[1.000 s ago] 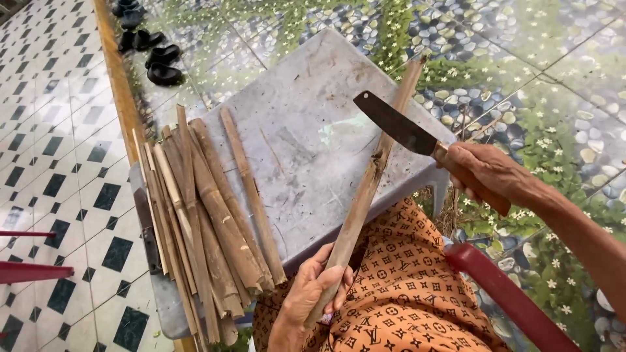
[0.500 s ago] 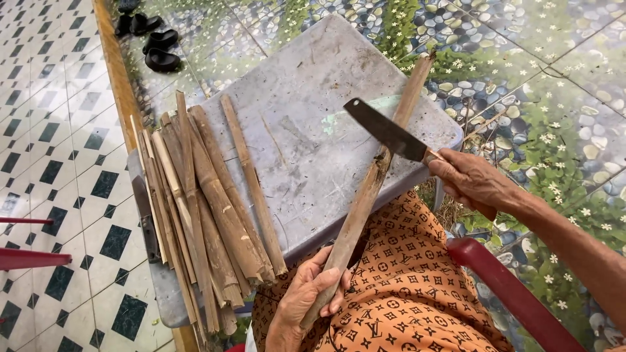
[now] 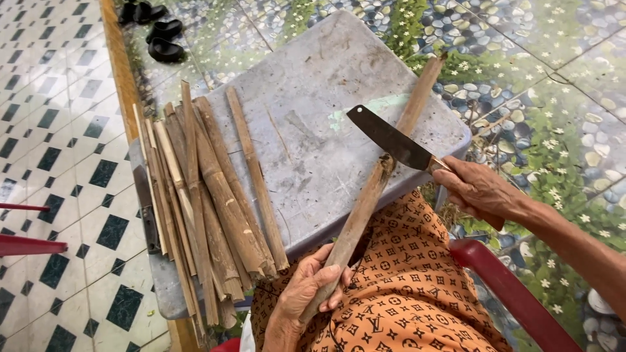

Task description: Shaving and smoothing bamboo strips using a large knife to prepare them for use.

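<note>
My left hand (image 3: 312, 287) grips the near end of a long bamboo strip (image 3: 365, 208) that slants up and away over the grey table (image 3: 313, 85). In my right hand (image 3: 479, 189) is a cleaver (image 3: 390, 138) with a dark blade, and its edge rests on the strip about halfway along. A pile of several split bamboo pieces (image 3: 208, 195) lies on the left part of the table. My lap is covered by orange patterned cloth (image 3: 404, 293).
A red chair arm (image 3: 508, 293) curves at my right. Black sandals (image 3: 156, 29) lie on the floor beyond the table. A red bar (image 3: 29, 244) juts in at the left over black-and-white tiles. Pebble-patterned floor tiles lie to the right.
The cleaver has come down and nearer along the strip, from raised above it to resting on its middle. My left hand keeps its hold on the strip's near end.
</note>
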